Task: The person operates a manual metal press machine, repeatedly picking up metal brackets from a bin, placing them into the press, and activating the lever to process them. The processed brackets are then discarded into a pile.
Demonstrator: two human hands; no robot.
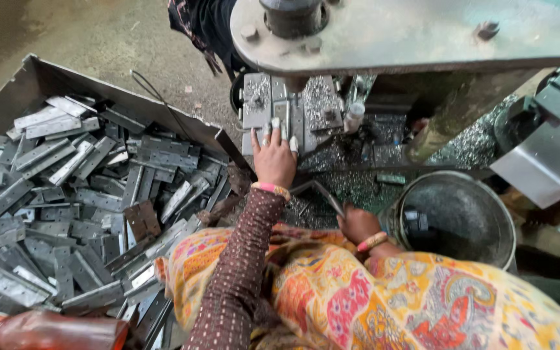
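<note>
My left hand (273,155) reaches forward onto the machine's metal bed (257,104), fingers spread over a flat grey hinge plate (282,116) that lies under the press head (293,19). My right hand (358,223) sits lower, closed around a thin bent metal lever (319,191) beside the black bucket (455,217). Both wrists carry bangles, and a patterned orange cloth covers my lap.
A large metal tray (46,74) at the left holds several grey hinge plates (79,194), one of them rusty brown. Metal shavings cover the machine base. A brown bottle (53,330) lies at the bottom left. A steel block stands at the right.
</note>
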